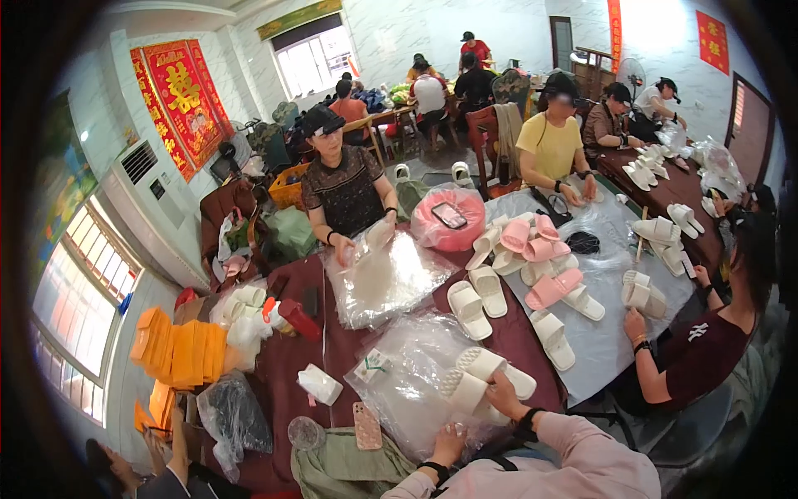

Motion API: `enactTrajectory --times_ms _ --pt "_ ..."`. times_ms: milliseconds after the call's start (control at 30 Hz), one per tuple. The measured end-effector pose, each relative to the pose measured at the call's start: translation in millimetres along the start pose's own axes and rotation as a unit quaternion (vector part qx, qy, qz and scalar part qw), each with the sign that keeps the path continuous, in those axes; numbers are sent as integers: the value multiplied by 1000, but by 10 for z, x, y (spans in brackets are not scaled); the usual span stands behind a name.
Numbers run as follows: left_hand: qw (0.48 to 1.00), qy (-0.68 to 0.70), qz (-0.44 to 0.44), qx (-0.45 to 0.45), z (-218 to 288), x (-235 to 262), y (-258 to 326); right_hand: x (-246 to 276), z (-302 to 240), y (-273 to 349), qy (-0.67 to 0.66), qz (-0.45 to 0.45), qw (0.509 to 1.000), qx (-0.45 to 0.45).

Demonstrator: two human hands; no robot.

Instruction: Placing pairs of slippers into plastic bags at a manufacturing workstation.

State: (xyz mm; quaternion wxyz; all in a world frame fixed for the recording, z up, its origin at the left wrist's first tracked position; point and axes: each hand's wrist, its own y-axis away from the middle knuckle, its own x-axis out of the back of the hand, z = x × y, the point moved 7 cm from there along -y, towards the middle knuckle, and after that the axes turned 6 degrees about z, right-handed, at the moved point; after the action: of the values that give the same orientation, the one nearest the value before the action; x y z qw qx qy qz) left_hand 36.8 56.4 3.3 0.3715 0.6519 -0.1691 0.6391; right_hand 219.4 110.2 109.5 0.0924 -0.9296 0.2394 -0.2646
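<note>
My right hand [501, 389] grips a pair of white slippers [475, 376] pressed together, just above a heap of clear plastic bags [405, 370] on the dark red table [287, 358]. Lower down, my left hand [450, 444] pinches the near edge of one clear bag below the slippers. Both forearms wear pale pink sleeves, with a dark band at each wrist.
A pink-cased phone [366, 425] and a small white box [319, 384] lie to my left. Orange stacks [179, 351] sit far left. Loose white slippers [478, 298] and pink slippers [549, 287] spread ahead. A person opposite handles clear bags [389, 281]; another at right holds white slippers [642, 293].
</note>
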Motion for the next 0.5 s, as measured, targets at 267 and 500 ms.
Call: enactTrajectory --times_ms 267,500 --pt "983 -23 164 -78 60 72 45 388 693 448 85 18 984 -153" --pt "970 152 177 69 114 293 190 488 877 657 276 103 902 -316"
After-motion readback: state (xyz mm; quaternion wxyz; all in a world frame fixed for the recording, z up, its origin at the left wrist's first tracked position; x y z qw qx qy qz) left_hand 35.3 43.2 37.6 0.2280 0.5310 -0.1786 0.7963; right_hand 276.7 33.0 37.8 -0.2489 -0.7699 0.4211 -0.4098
